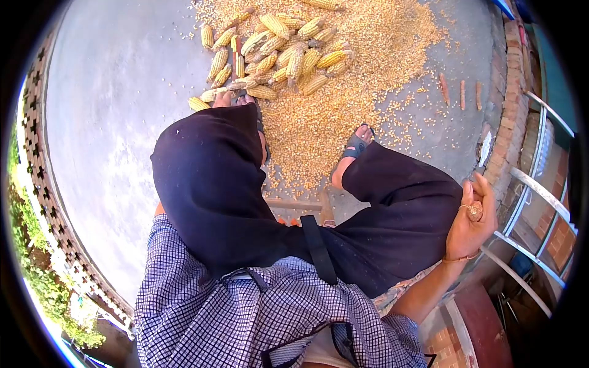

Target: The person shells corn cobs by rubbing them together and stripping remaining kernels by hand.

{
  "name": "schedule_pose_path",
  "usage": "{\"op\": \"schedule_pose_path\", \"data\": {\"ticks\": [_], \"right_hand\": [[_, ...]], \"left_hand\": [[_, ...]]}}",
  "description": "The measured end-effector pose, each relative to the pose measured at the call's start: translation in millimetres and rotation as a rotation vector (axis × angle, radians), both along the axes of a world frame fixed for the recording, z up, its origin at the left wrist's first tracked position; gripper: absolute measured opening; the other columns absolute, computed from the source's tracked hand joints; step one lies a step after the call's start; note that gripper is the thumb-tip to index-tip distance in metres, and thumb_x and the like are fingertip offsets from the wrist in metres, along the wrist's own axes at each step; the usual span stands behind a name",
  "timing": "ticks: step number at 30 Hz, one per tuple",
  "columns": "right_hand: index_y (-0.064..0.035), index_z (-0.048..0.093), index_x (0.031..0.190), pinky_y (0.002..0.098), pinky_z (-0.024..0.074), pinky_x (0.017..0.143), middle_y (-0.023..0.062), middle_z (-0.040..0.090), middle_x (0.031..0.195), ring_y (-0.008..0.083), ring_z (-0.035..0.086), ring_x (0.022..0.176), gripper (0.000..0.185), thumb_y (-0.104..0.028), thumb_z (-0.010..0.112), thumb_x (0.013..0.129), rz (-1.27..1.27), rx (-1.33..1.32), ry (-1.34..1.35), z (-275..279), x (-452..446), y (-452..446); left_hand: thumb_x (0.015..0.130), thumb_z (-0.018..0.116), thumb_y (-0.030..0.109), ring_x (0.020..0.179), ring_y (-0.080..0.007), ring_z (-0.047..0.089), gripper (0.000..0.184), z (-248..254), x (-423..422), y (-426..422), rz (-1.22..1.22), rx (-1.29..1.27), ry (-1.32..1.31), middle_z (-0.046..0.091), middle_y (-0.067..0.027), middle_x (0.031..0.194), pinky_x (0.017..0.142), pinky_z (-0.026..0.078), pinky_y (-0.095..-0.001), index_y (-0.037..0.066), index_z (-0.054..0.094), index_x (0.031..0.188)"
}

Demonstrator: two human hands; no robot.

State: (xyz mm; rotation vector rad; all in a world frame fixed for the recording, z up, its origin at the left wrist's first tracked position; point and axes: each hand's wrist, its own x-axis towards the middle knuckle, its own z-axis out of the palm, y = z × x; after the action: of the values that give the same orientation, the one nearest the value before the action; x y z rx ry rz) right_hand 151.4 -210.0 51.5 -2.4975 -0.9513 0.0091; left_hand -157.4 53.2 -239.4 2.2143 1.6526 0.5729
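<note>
My right hand (473,218) is raised beside my right knee, its fingers curled round a small brownish piece that looks like the end of a corn cob (475,211). Just past the fingertips is a pale, pointed thing (485,150); whether the hand touches it is unclear. My left hand is out of sight beyond my left knee; only a bit of that arm shows. Yellow corn cobs (294,61) lie heaped beyond my feet, on and beside a wide spread of loose kernels (380,43).
Three reddish bare cobs (462,95) lie on the grey floor (110,110) at the right. A brick edge (512,92) and white metal rails (543,190) stand at the far right. My sandalled right foot (359,141) rests by the kernels. A patterned low wall (43,153) curves along the left.
</note>
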Motion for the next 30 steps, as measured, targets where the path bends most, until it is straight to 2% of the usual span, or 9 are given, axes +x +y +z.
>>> {"op": "schedule_pose_path", "data": {"ticks": [5, 7, 10, 16, 20, 21, 24, 27, 30], "right_hand": [[-0.0004, 0.065, 0.111, 0.0263, 0.0439, 0.066, 0.0068, 0.064, 0.086, 0.0124, 0.049, 0.069, 0.023, -0.001, 0.066, 0.087, -0.019, -0.008, 0.053, 0.1, 2.5, 1.1], [-0.0001, 0.065, 0.111, 0.0257, 0.0437, 0.066, 0.0064, 0.063, 0.087, 0.0117, 0.049, 0.07, 0.023, -0.001, 0.066, 0.088, -0.022, -0.003, 0.073, -0.2, 3.3, 1.9], [0.0007, 0.064, 0.112, 0.0249, 0.0438, 0.067, 0.0054, 0.062, 0.086, 0.0112, 0.049, 0.071, 0.024, -0.001, 0.066, 0.088, -0.033, 0.006, 0.092, 0.0, 1.9, 4.2], [0.001, 0.064, 0.114, 0.0242, 0.044, 0.068, 0.0049, 0.062, 0.086, 0.0111, 0.049, 0.071, 0.026, -0.001, 0.066, 0.088, -0.043, -0.005, 0.093, -1.3, 2.2, 5.3], [0.0011, 0.063, 0.114, 0.0243, 0.0442, 0.068, 0.0054, 0.062, 0.087, 0.0109, 0.05, 0.072, 0.026, 0.0, 0.066, 0.088, -0.045, -0.015, 0.101, -1.4, 1.6, 10.6], [0.0011, 0.063, 0.114, 0.0245, 0.0443, 0.068, 0.0054, 0.063, 0.087, 0.0108, 0.05, 0.072, 0.026, 0.001, 0.066, 0.087, -0.044, -0.022, 0.109, -0.3, 1.1, 12.8], [0.0008, 0.064, 0.113, 0.0252, 0.0445, 0.068, 0.0052, 0.063, 0.087, 0.0108, 0.05, 0.072, 0.026, 0.001, 0.066, 0.087, -0.05, -0.045, 0.124, 0.4, 1.9, 15.3], [0.0005, 0.064, 0.113, 0.0261, 0.0448, 0.068, 0.0054, 0.063, 0.086, 0.0113, 0.051, 0.071, 0.026, -0.001, 0.067, 0.087, -0.045, -0.061, 0.111, 0.6, 1.4, 18.1], [0.0004, 0.064, 0.112, 0.0276, 0.0458, 0.068, 0.0074, 0.063, 0.086, 0.014, 0.054, 0.07, 0.025, -0.001, 0.067, 0.087, -0.014, -0.071, 0.077, 1.3, 2.0, 19.9]], "left_hand": [[0.076, 0.063, 0.014, 0.102, -0.0393, 0.061, 0.044, -7.3, 12.8, 1.8, -0.056, 0.24, -0.117, 0.061, -0.0216, 0.115, 0.089, 0.05, -0.0426, -0.001, 0.059, 0.118], [0.077, 0.063, 0.014, 0.106, -0.0384, 0.059, 0.044, -10.5, 11.5, 7.9, -0.106, 0.14, -0.144, 0.06, -0.0216, 0.118, 0.093, 0.048, -0.0419, -0.001, 0.058, 0.118], [0.078, 0.062, 0.013, 0.111, -0.0368, 0.057, 0.038, -17.2, 6.9, 15.3, -0.215, 0.178, -0.173, 0.059, -0.0209, 0.119, 0.094, 0.047, -0.0426, 0.0, 0.059, 0.114], [0.08, 0.061, 0.012, 0.106, -0.0358, 0.057, 0.028, -88.6, -8.3, 66.2, -0.399, -0.088, 0.207, 0.059, -0.0193, 0.112, 0.088, 0.048, -0.045, 0.001, 0.061, 0.106], [0.081, 0.06, 0.012, 0.1, -0.0355, 0.056, 0.023, -78.0, 0.9, 63.4, -0.387, -0.175, 0.391, 0.058, -0.0183, 0.102, 0.082, 0.048, -0.0472, 0.001, 0.06, 0.101], [0.08, 0.062, 0.014, 0.093, -0.0356, 0.057, 0.026, -95.5, -2.8, 65.2, -0.396, -0.119, 0.399, 0.057, -0.0191, 0.096, 0.081, 0.048, -0.0465, 0.0, 0.058, 0.102], [0.077, 0.064, 0.013, 0.089, -0.036, 0.058, 0.029, -82.0, -2.4, 51.6, -0.393, -0.206, 0.325, 0.059, -0.0191, 0.093, 0.078, 0.048, -0.0469, 0.0, 0.057, 0.102], [0.078, 0.064, 0.015, 0.08, -0.0339, 0.059, 0.031, -84.8, -10.0, 48.8, -0.434, -0.081, 0.195, 0.06, -0.0175, 0.085, 0.072, 0.048, -0.0448, -0.001, 0.057, 0.104], [0.082, 0.066, 0.012, 0.078, -0.0254, 0.062, 0.034, -83.2, -20.5, 66.2, -0.351, -0.387, -0.161, 0.063, -0.014, 0.083, 0.071, 0.049, -0.0395, -0.002, 0.055, 0.111]]}}
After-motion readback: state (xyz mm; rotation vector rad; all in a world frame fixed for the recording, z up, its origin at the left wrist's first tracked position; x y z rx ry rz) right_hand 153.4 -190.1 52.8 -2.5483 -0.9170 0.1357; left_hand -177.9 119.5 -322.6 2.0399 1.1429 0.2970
